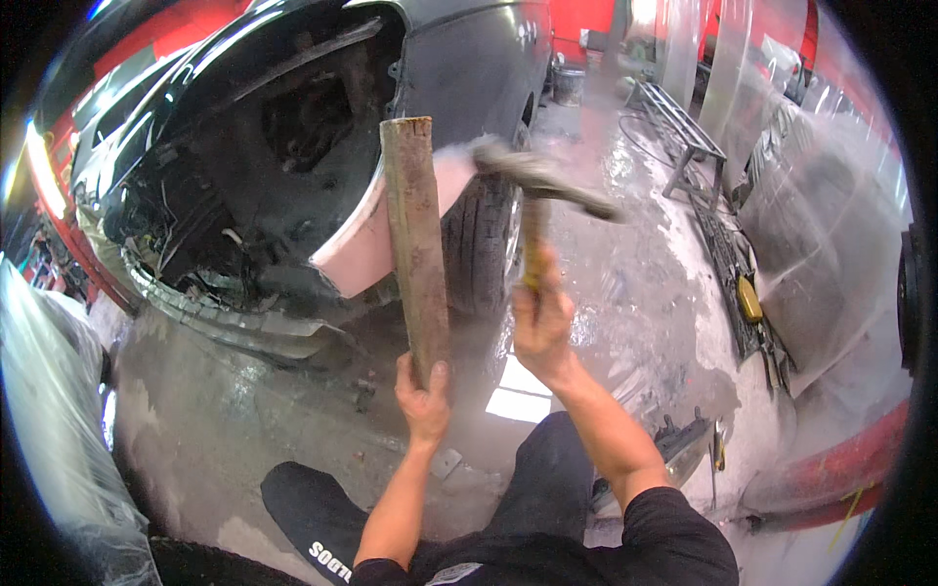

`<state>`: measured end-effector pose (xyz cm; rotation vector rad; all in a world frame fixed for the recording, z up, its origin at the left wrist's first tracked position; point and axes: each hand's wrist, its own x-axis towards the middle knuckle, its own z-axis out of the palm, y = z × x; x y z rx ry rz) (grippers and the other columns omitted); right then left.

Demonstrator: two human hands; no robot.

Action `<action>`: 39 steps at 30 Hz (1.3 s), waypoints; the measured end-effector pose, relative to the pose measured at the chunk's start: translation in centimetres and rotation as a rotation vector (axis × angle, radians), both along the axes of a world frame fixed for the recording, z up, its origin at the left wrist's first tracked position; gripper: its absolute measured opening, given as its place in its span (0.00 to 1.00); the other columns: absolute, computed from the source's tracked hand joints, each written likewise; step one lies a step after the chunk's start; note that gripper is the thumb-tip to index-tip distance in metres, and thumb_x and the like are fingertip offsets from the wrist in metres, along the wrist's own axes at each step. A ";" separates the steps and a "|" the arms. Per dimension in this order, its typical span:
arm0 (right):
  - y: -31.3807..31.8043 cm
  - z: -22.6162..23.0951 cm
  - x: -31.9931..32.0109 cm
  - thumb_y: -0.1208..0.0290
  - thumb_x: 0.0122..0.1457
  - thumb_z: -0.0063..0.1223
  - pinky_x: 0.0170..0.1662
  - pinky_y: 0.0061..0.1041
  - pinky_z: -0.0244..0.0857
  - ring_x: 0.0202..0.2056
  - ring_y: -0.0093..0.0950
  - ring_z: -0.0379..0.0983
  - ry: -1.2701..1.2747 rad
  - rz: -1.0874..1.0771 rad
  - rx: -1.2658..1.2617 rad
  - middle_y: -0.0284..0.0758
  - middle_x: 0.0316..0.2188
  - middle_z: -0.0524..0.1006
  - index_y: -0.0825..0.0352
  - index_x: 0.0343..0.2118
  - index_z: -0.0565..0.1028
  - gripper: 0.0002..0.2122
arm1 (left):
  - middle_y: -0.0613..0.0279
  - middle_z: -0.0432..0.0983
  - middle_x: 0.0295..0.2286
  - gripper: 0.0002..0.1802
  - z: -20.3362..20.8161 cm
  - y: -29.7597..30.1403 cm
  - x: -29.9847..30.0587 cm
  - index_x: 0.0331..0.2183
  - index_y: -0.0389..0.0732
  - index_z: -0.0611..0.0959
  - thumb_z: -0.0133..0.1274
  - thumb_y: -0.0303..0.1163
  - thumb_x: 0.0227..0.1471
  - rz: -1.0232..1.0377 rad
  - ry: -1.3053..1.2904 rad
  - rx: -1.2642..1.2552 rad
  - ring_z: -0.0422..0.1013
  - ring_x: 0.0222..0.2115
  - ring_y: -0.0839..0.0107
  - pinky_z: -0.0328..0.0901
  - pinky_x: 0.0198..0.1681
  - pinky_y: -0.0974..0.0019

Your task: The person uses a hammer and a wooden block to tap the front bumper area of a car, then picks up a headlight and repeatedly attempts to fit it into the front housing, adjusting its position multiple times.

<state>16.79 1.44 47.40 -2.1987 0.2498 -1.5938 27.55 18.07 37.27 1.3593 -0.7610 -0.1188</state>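
My left hand is closed round the lower end of a long wooden block. The block stands nearly upright in front of a pinkish, filler-coated body panel on a dark car. My right hand grips the yellow handle of a hammer, raised to the right of the block. The hammer's head is smeared by motion and appears close to the panel's right end. Whether the block's far side touches the panel is hard to tell.
The car's body has an open, stripped front, with a tire beside the panel. A metal stand and plastic sheeting line the right. A red bumper-like part lies lower right, and plastic film hangs at left.
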 end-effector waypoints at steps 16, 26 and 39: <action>4.1 -11.9 -17.7 0.61 0.52 0.71 0.51 0.30 0.67 0.46 0.27 0.70 -0.214 -0.182 1.167 0.35 0.44 0.72 0.70 0.59 0.65 0.35 | 0.39 0.75 0.49 0.39 -3.0 1.8 -17.6 0.60 0.26 0.67 0.63 0.42 0.59 -0.791 0.091 0.640 0.74 0.51 0.50 0.66 0.56 0.52; 11.3 -24.3 -42.1 0.62 0.49 0.72 0.48 0.33 0.71 0.42 0.33 0.76 -0.134 -1.176 1.113 0.40 0.41 0.77 0.75 0.54 0.67 0.33 | 0.52 0.75 0.51 0.26 -6.5 -3.3 -12.8 0.59 0.34 0.76 0.59 0.33 0.62 -0.963 0.024 0.616 0.76 0.40 0.68 0.74 0.42 0.64; 28.4 -54.8 -48.8 0.58 0.53 0.69 0.68 0.41 0.57 0.63 0.52 0.65 0.116 -1.600 1.602 0.60 0.62 0.67 0.80 0.67 0.57 0.45 | 0.53 0.81 0.43 0.21 -19.4 -11.6 -8.4 0.54 0.34 0.80 0.55 0.37 0.65 -0.935 0.238 1.040 0.79 0.37 0.67 0.75 0.38 0.63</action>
